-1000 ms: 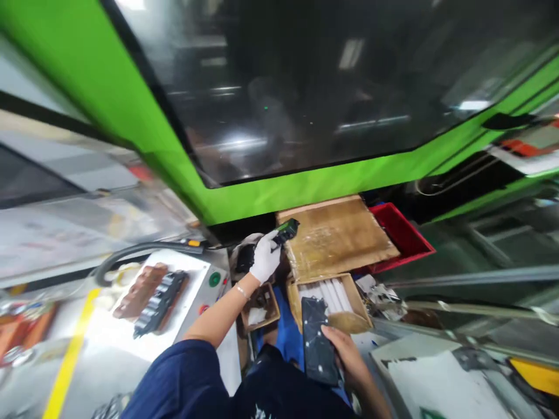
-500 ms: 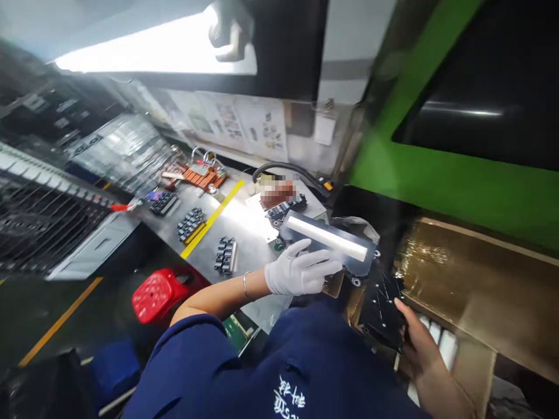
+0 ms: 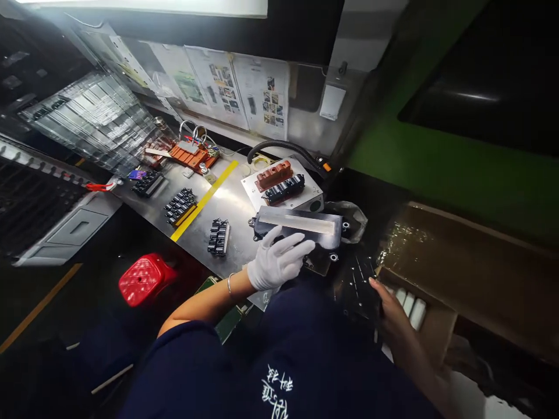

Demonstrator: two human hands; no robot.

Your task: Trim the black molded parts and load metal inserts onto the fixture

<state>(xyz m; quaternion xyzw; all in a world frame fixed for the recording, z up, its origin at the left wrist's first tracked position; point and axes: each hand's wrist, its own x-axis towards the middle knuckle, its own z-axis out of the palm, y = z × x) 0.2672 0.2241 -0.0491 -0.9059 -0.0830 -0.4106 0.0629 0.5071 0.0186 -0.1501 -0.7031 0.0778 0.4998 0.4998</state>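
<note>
My left hand [image 3: 278, 262], in a white glove, is at the near side of a long black housing [image 3: 334, 240] with a pale strip along its top and round metal lugs at its ends. Its fingers stretch over the near edge; the thumb and the underside of the grip are hidden. The housing is held nearly level in front of a white box. At the right, my bare right hand [image 3: 386, 302] grips a dark plate [image 3: 358, 288] with several thin metal pins, its thumb on the edge and its fingers hidden beneath.
On the white box [image 3: 251, 189] sit a red-brown block [image 3: 275, 174] and a black module [image 3: 286, 189]. More modules [image 3: 217, 237] stand on the metal table beside a yellow line [image 3: 205, 201]. A red stool [image 3: 142, 279] is at left, a cardboard carton [image 3: 471, 279] at right.
The housing has shifted left and levelled out, my left hand going along with it. My right hand still holds the dark plate. The whole view has shifted with my head.
</note>
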